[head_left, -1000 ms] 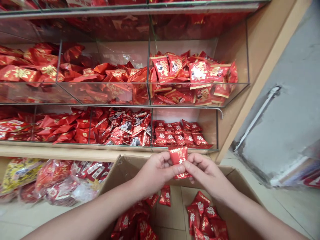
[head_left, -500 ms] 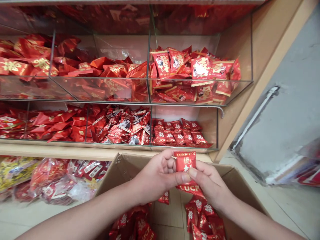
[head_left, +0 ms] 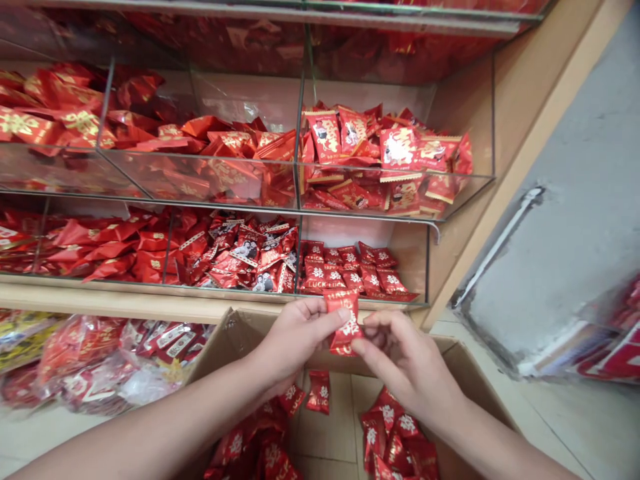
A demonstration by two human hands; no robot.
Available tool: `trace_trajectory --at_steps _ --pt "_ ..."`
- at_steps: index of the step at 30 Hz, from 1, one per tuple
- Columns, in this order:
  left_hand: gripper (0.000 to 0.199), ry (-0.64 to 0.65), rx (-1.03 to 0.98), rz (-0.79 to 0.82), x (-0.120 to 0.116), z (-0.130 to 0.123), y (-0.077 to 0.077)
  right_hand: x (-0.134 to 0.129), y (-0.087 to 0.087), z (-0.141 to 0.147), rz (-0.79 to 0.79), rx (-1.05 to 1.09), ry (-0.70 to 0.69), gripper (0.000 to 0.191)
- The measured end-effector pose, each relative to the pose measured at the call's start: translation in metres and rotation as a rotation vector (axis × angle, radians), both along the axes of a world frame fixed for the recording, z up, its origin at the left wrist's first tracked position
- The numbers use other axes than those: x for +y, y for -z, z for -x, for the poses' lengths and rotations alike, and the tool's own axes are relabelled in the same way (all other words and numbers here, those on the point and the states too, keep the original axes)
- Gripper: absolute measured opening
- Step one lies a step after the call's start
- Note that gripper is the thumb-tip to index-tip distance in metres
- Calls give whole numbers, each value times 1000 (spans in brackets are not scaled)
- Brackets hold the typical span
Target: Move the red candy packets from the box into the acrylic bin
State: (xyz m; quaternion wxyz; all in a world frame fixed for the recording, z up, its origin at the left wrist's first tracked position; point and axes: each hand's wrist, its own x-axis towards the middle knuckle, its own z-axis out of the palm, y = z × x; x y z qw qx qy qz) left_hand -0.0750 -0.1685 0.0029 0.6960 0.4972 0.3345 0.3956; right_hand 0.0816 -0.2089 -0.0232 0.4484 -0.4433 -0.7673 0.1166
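My left hand (head_left: 295, 337) pinches a small red candy packet (head_left: 342, 313) between thumb and fingers, in front of the lower shelf. White characters and gold lettering show on its front. Close at its lower right edge is my right hand (head_left: 405, 357), thumb and forefinger apart, the thumb tip at the packet's corner. Below the hands are an open cardboard box (head_left: 465, 373) and loose packets of the same kind: one pile (head_left: 250, 447) at left, another pile (head_left: 397, 437) at right, and a single packet (head_left: 319, 392) between them. Similar packets (head_left: 350, 270) sit in rows in the lower right compartment.
Clear-fronted shelf bins hold red-wrapped sweets: large gold-printed packets (head_left: 400, 147) above, black-and-white-figured ones (head_left: 250, 250) below. Clear bags of sweets (head_left: 80, 350) lie under the shelf at left. A wooden side panel (head_left: 520, 147) and grey wall (head_left: 565, 233) stand at right.
The candy packet has moved left and slightly up in my left hand. My right hand's fingers have loosened and come apart at its edge. The view has shifted slightly.
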Motion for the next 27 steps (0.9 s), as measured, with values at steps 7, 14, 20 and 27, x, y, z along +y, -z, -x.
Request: trace_trajectory --at_steps 7,14,20,27 --pt "26 -6 -1 44 -1 -4 4 -12 -9 3 -421 -587 -55 16" --pt "21 -94 701 -943 47 -7 -29 27 -44 -43 -567 -710 298 13" --pt "16 134 1349 -1175 125 -57 -48 97 -66 -44 -182 -1000 630 18" --pt "25 324 1598 -1061 156 -87 -35 143 -53 -36 -4 -1050 709 19"
